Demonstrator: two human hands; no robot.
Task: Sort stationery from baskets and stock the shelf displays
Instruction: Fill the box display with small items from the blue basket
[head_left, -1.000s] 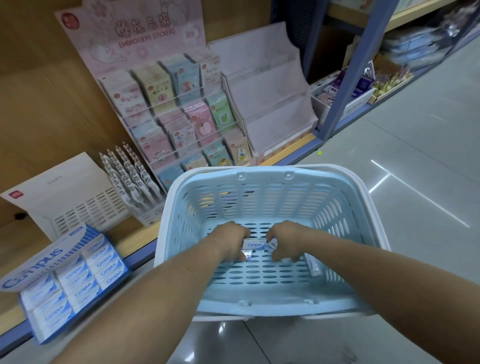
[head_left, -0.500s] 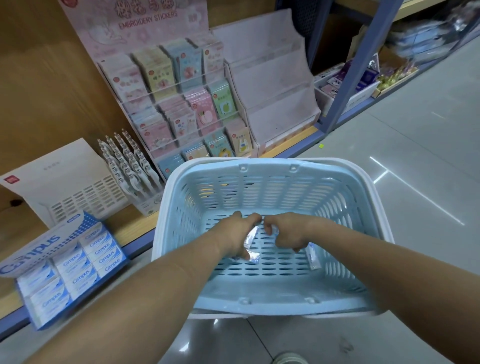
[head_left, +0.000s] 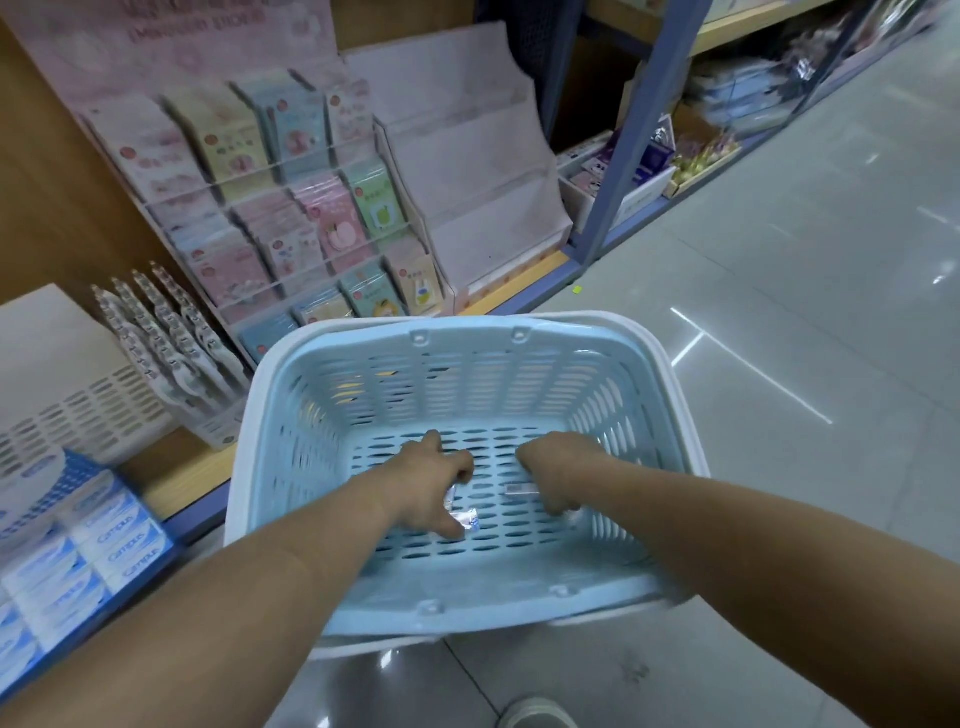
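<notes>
Likely light, stiff, film-slick packets in basket; best pinched across long edges; left hand grip holding one; right hand grip: cannot tell

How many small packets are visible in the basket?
2. First packet held in the left hand; second packet beside the right hand. More may hide beneath the hands.

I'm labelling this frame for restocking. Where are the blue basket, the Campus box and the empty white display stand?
blue basket (head_left: 467, 332): head view, far rim.
Campus box (head_left: 78, 475): head view, blue raised lid.
white display stand (head_left: 483, 150): head view, middle tier's front panel.
</notes>
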